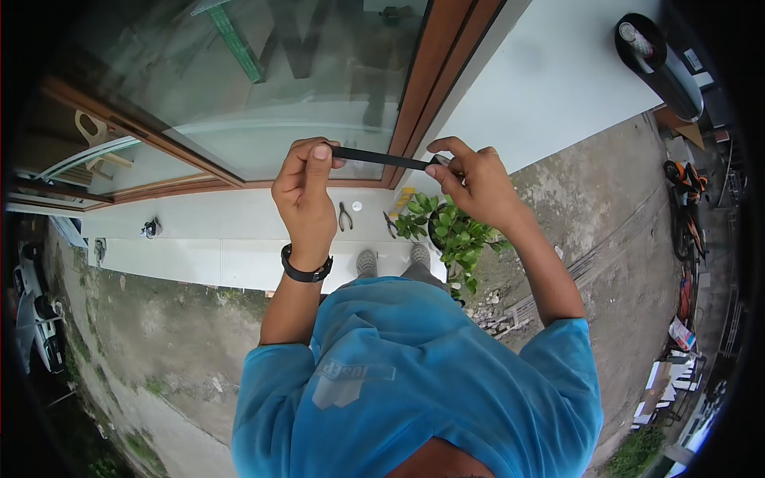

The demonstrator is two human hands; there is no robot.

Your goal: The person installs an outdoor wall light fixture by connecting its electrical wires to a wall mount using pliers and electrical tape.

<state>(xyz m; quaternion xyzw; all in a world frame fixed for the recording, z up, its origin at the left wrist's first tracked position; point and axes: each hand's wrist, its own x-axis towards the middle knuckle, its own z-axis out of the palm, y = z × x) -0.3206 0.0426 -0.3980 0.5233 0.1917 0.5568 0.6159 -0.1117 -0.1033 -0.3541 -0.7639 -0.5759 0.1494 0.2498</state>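
A strip of black tape (378, 157) is stretched nearly level between my hands, in front of the window glass. My left hand (309, 179), with a black band on its wrist, pinches one end between thumb and fingers. At the other end my right hand (478, 183) grips what looks like the tape roll (440, 162), mostly covered by the fingers; the index finger is raised and bent. Below the hands, a pair of pliers (345, 217) lies on the white ledge. Another small tool (390, 225) lies to its right, partly beside the plant.
A brown-framed window (319, 88) fills the upper left, beside a white wall (550, 72). A leafy potted plant (458, 239) stands right of my feet. A small dark object (151, 228) sits on the white ledge (191, 251) at left. Rough concrete ground (175, 334) lies below.
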